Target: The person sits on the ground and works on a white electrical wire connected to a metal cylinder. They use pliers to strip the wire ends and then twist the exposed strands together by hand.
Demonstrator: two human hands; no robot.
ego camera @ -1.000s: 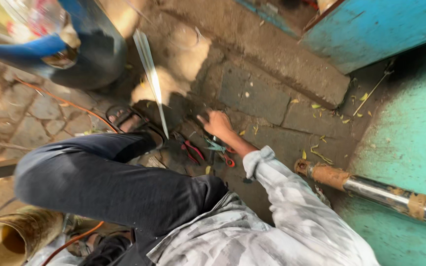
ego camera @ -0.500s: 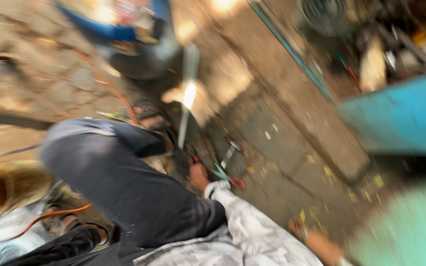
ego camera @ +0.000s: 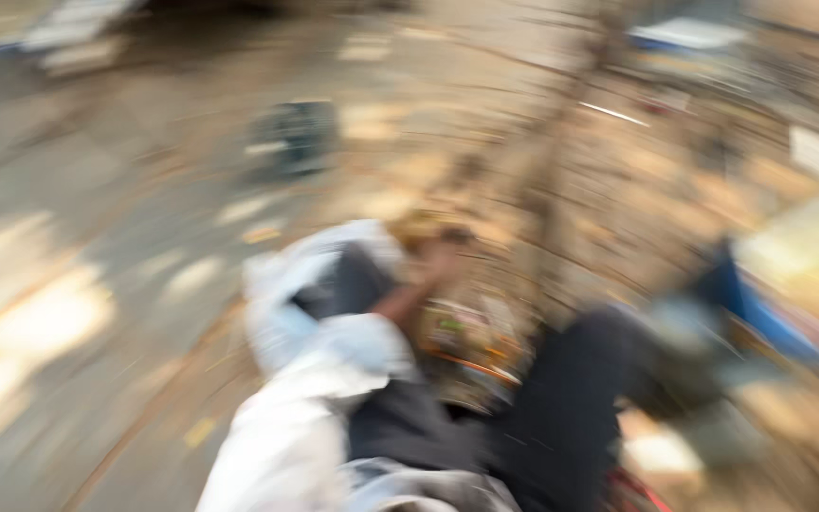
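1. Frame heavily motion-blurred. One hand [ego camera: 433,261] raised near a pale sleeve [ego camera: 334,351]; which hand it is and whether its fingers are apart or together, cannot tell.
2. Tools [ego camera: 462,332] are a colourful smear on the ground [ego camera: 97,284] beside the dark trouser leg [ego camera: 571,398].
3. Risk: reaching blind, the hand could catch something sharp.

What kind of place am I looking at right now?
Hard to say through the heavy blur, but probably an outdoor paved yard or street-side work spot: sunlit paving, a blue object on the ground at right, and the person's dark trouser leg low over the ground.
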